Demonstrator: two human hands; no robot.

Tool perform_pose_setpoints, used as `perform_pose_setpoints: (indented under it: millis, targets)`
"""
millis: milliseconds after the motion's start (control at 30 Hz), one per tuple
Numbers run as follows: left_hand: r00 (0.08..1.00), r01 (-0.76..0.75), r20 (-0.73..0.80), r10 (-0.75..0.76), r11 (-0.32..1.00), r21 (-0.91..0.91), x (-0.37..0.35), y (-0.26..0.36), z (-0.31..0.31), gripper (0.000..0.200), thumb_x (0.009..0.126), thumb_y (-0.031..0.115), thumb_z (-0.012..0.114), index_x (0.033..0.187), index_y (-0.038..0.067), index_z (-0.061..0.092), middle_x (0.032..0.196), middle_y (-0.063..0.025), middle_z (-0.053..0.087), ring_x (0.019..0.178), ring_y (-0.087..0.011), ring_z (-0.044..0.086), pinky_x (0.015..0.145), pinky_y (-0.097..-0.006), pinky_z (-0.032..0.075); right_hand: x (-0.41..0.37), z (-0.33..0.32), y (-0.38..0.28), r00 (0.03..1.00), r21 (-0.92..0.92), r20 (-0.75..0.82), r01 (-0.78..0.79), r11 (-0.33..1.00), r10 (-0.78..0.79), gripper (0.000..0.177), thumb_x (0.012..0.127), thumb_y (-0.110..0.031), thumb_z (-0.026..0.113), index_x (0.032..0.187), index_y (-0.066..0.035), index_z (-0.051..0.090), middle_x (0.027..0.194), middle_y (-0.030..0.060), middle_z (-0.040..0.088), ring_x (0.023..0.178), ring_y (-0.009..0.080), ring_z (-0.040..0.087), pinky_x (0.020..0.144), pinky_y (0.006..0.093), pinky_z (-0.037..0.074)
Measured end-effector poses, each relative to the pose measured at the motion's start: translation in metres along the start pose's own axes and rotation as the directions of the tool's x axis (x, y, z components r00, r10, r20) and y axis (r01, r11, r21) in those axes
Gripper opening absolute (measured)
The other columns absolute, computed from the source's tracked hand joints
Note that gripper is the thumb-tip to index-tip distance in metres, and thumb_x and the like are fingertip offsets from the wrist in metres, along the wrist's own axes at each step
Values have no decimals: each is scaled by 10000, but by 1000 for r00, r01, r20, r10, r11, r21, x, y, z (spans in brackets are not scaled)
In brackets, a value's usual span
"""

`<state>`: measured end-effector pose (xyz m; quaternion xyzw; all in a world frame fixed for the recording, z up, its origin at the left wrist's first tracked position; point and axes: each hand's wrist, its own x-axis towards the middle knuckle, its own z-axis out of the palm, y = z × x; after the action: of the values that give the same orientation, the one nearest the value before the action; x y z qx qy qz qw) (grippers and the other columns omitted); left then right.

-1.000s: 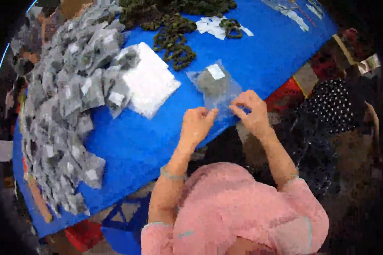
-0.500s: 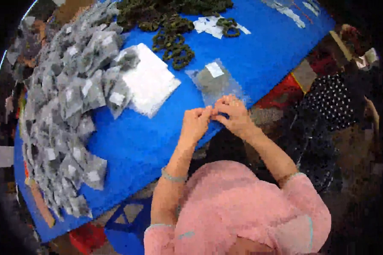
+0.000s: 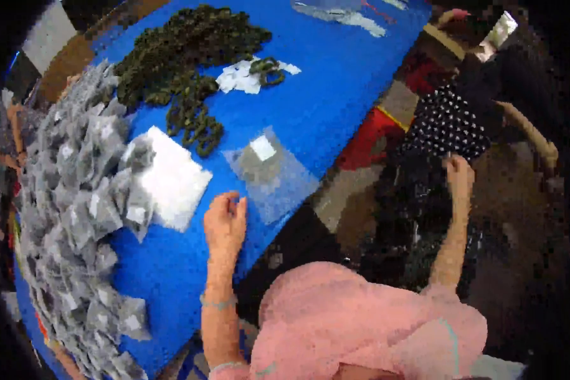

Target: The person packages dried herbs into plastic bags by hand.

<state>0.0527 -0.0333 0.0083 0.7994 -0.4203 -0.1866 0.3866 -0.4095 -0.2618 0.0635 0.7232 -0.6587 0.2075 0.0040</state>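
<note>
On the blue table a clear plastic bag lies flat with a dark, folded-looking item inside and a white label at its upper part. My left hand is just left of the bag's lower edge, over the blue surface, fingers loosely bent and thumb apart, holding nothing I can see. Out to the right, beyond the table edge, my right hand is raised with its fingertips pressed together. Whatever may be between those fingertips is too small to make out.
A large heap of filled grey bags covers the table's left side, beside a white stack. Farther back are a pile of dark green ring-like pieces and scattered white labels. A person in dotted clothing is at the right.
My hands have separated from the bag's lower edge: the right swung far right past the table, the left moved left. The view has shifted, and the bag's lower part is now uncovered.
</note>
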Motion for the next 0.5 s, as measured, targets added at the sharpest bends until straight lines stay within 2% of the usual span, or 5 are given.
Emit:
perform_pose_setpoints:
  millis: [100,133,300,400,500]
  targets:
    - [941,-278,-105,320,914,295,1,-2,-2,479,802,69,665,1270,59,563,1254,-138,574,907,-275,584,801,-348,496,-2,58,-142,771,315,-120,627,713,-625,251,821,25,633,1054,-50,690,1075,64,678,880,248,635,790,322,526]
    - [818,-523,-13,575,753,400,9,1,2,585,784,59,661,1346,88,499,1374,-134,498,1033,-296,565,887,-364,479,-7,69,-174,686,382,-145,704,599,-713,238,818,13,643,1041,-57,688,1114,56,674,925,250,643,823,329,528]
    - [689,-653,20,724,609,449,13,-6,17,477,793,80,681,1257,110,576,1361,-76,515,1094,-284,534,940,-362,429,-21,129,-243,198,344,-269,934,98,-943,225,797,-77,692,1021,-98,700,1235,43,659,1171,254,603,960,359,474]
    - [699,-648,-48,713,661,379,16,-12,22,253,828,108,688,1080,85,674,1167,-64,626,1022,-245,561,894,-350,432,-20,146,-252,351,693,-188,710,129,-917,96,839,-58,673,911,-94,726,1111,34,709,1054,212,632,871,300,481]
    - [938,-306,-197,285,948,-83,15,-11,29,115,906,147,657,887,41,698,849,-43,657,786,-171,567,749,-300,448,-31,154,-258,651,924,209,113,366,-730,81,903,-116,655,884,-58,710,944,27,709,848,139,619,748,257,472]
